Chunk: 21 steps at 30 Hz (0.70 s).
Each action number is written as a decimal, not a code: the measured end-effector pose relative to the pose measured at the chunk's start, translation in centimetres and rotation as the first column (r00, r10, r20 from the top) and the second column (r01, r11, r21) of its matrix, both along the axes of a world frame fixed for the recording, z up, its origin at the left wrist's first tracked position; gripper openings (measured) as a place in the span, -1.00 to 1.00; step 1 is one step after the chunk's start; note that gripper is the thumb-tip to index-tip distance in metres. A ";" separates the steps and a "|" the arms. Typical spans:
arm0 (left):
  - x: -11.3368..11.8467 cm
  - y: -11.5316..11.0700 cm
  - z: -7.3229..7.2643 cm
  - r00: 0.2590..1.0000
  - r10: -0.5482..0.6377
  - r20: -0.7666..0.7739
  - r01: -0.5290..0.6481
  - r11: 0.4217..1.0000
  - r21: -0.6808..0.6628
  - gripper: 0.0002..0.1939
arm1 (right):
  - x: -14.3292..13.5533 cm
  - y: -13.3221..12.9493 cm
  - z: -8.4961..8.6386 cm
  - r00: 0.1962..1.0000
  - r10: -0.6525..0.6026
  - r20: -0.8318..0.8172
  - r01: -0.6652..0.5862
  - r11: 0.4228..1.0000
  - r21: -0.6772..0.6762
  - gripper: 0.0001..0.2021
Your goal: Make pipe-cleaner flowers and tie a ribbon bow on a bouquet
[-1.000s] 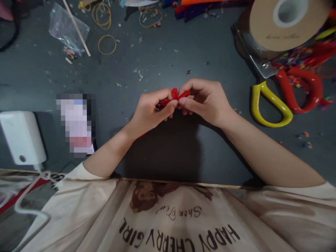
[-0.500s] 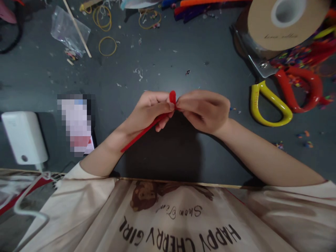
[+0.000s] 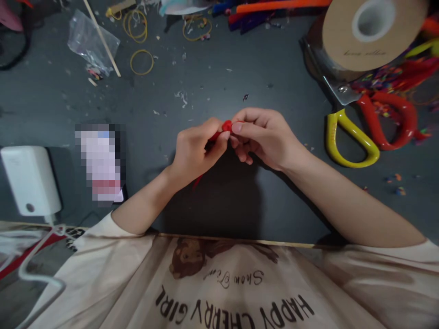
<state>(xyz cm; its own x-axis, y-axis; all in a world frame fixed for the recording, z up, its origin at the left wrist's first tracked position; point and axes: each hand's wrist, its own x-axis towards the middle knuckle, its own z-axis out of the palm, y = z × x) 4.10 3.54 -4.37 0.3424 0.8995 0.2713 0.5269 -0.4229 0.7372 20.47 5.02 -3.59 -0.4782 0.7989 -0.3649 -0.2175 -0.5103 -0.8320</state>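
Observation:
A red pipe cleaner [image 3: 227, 125] is pinched between my two hands above the dark table, its bent end showing as a small bunched curl at the fingertips. My left hand [image 3: 197, 145] is closed on it with thumb and forefinger, back of the hand upward. Below that wrist a thin red tail hangs out, while the stretch inside the palm is hidden. From the other side, my right hand [image 3: 265, 135] grips the same curl between thumb and forefinger; its other fingers are loosely bent underneath.
Scissors [image 3: 343, 89] with yellow and red handles lie at right beside a ribbon spool [image 3: 338, 39] and colourful scraps. A phone [image 3: 106, 164] and white power bank [image 3: 32, 180] lie left. Rubber bands [image 3: 141, 62], a plastic bag [image 3: 91, 41] and a wooden stick [image 3: 103, 39] are farther back.
Both hands have turned: the left rolled its back upward, the right now shows its thumb and bent fingers. The upright red loop has become a tighter curl, and the long tail is mostly hidden.

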 end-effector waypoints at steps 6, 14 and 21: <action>0.0 -0.3 -0.9 0.988 0.069 -0.136 -0.042 0.981 0.188 -0.70 | 0.3 0.1 -0.2 1.000 0.025 0.019 -0.026 0.998 0.055 -0.89; 0.1 0.1 0.9 0.974 -0.050 0.221 0.117 0.945 -0.304 -0.68 | 0.6 -1.3 -1.4 0.916 -0.267 0.301 -0.088 0.597 0.798 -0.89; 0.0 1.2 2.2 0.742 0.217 0.635 0.609 0.177 -0.773 -0.68 | 1.1 -1.6 -2.0 0.826 -0.486 0.285 -0.305 0.039 0.951 -0.81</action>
